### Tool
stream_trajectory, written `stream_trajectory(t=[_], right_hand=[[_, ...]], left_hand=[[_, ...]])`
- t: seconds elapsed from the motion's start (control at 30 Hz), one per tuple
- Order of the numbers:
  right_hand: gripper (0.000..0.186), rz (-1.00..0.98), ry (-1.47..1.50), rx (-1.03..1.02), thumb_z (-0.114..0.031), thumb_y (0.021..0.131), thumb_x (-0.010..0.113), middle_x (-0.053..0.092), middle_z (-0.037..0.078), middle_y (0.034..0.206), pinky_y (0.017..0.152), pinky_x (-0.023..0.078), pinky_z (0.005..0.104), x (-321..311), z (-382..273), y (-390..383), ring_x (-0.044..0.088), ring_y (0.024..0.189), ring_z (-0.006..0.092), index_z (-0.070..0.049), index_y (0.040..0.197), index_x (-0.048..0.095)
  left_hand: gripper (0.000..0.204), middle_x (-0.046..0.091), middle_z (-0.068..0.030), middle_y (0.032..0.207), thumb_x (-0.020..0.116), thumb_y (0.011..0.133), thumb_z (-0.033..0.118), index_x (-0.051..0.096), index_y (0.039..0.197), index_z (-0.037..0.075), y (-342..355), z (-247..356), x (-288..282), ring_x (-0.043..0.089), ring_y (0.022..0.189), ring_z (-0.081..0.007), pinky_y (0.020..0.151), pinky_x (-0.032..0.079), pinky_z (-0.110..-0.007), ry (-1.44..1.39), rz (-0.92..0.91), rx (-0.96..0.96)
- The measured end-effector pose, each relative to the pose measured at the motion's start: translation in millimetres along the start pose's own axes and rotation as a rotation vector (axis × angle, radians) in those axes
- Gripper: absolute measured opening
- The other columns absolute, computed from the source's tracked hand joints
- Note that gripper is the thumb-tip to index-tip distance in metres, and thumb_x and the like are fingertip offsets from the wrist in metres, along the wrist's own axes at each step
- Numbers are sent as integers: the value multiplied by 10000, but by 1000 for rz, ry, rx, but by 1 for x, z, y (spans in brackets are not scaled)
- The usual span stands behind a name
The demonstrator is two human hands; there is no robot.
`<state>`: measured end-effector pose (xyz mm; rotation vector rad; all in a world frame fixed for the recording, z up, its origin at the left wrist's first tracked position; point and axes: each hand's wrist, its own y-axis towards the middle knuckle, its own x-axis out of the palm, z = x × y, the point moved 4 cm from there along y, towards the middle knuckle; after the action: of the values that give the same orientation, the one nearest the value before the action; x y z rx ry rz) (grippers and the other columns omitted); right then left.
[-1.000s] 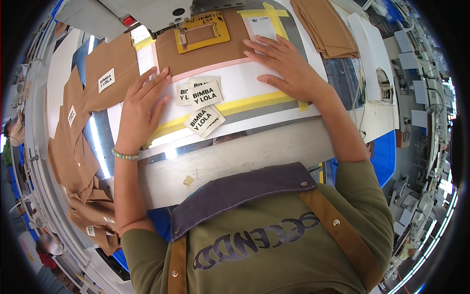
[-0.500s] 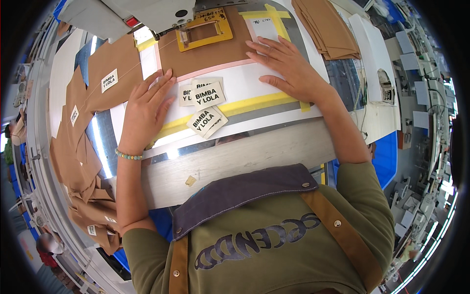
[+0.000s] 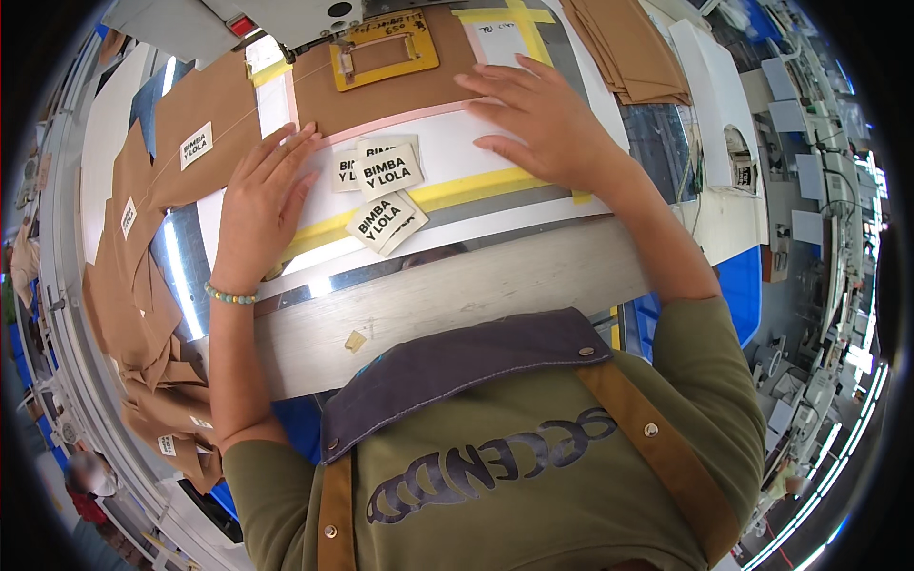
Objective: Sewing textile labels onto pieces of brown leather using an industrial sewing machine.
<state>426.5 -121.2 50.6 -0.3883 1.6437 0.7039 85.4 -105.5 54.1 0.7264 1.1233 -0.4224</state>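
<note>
My left hand (image 3: pixel 262 205), fingers extended, lies on the left part of a white template sheet, its fingertips at the pink edge strip by a brown panel (image 3: pixel 400 105). My right hand (image 3: pixel 538 128) is spread over the panel's right side and the white sheet (image 3: pixel 447 143). Neither hand grips anything. Between them lie several cream labels with dark lettering (image 3: pixel 386 173), loosely overlapped. A yellow rectangular frame (image 3: pixel 419 67) sits on the panel under a sewing machine head (image 3: pixel 190 24). Yellow tape (image 3: pixel 447 186) runs along the sheet's lower part.
Brown cut pieces with labels (image 3: pixel 152 276) are heaped along the left. A stack of brown pieces (image 3: pixel 624 48) sits at back right, beside a white board (image 3: pixel 719 95). A blue bin (image 3: pixel 733 295) is below at right. Another person (image 3: pixel 86 485) appears at far left.
The whole view has shifted slightly, moving the scene up and left in the picture. Both hands remain in nearly the same places, with the labels unmoved between them.
</note>
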Motion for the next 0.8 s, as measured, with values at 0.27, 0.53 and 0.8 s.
stream_trajectory(t=[0.27, 0.53, 0.8], right_hand=[[214, 268, -13, -362, -275, 948, 778, 780, 40, 1098, 1143, 499, 462, 9, -81, 39, 716, 1111, 214, -83, 1042, 787], [206, 110, 125, -264, -153, 831, 817, 781, 34, 1022, 860, 584, 374, -9, -70, 60, 736, 942, 231, -76, 1015, 763], [131, 381, -359, -302, -139, 833, 761, 740, 5, 950, 850, 554, 346, 10, -11, 108, 716, 941, 194, -105, 959, 754]], left_hand=[[571, 704, -123, 1469, 748, 934, 6, 668, 1492, 94, 5, 20, -13, 618, 1401, -373, 1172, 501, -473, -148, -12, -21], [519, 702, -140, 1465, 747, 959, 35, 684, 1472, 83, -1, 20, -28, 649, 1360, -360, 1139, 517, -447, -237, -56, -102], [510, 683, -126, 1489, 753, 971, 83, 663, 1473, 57, 39, 30, -20, 647, 1330, -367, 1116, 535, -442, -97, 73, 46]])
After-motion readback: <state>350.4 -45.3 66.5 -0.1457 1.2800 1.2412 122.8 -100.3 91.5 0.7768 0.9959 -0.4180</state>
